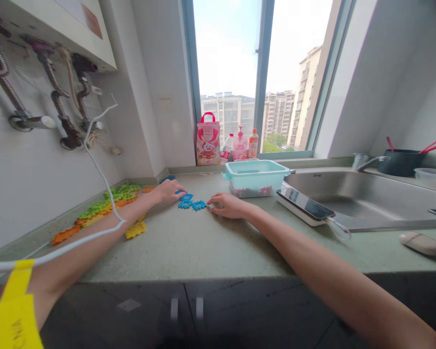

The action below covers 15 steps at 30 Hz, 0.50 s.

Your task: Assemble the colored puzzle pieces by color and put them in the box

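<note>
Several flat blue gear-shaped pieces (185,204) lie together on the counter in front of me. My left hand (169,191) reaches in from the left, its fingertips closed on a blue gear-shaped piece (179,192) at the far end of this group. Just right of the blue gear-shaped piece on the right (199,205), my right hand (228,205) rests low over the counter, thumb and forefinger apart and nothing visible between them. Another dark blue piece (167,178) sits behind my left hand.
Green pieces (121,194), orange pieces (66,234) and yellow pieces (135,230) spread along the left wall, partly behind my left forearm. A white cable (103,179) crosses that arm. A turquoise tub (256,186) holds reddish pieces. A phone (305,203) lies beside the sink (349,196).
</note>
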### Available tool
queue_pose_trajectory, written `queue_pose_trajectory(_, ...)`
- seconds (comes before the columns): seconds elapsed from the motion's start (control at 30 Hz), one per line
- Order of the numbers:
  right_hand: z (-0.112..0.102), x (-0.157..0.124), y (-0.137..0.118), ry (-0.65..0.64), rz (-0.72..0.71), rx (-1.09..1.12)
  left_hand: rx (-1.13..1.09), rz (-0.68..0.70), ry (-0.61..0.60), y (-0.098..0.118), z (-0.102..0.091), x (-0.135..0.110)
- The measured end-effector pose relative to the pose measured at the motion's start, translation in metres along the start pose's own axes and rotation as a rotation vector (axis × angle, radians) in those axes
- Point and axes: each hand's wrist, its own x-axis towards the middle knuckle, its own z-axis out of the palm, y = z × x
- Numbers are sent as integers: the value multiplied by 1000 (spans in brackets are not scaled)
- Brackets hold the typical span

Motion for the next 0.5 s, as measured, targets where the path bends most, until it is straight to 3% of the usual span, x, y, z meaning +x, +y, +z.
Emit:
queue_pose_trajectory(0.07, 1, 0, 1, 7, 4, 10, -39, -47, 44, 4, -5, 18)
queue_pose_trajectory(0.2, 1, -3, -3, 50, 25, 49, -54, -319, 94, -2, -4, 58)
queue_pose_trajectory(0.4, 4, -4, -15, 2, 24, 74, -79, -721, 146, -37, 44, 91)
queue_pose_trajectory(0.5, 8, -2, -18, -26, 32, 69, -90, -752, 164, -56, 61, 104)
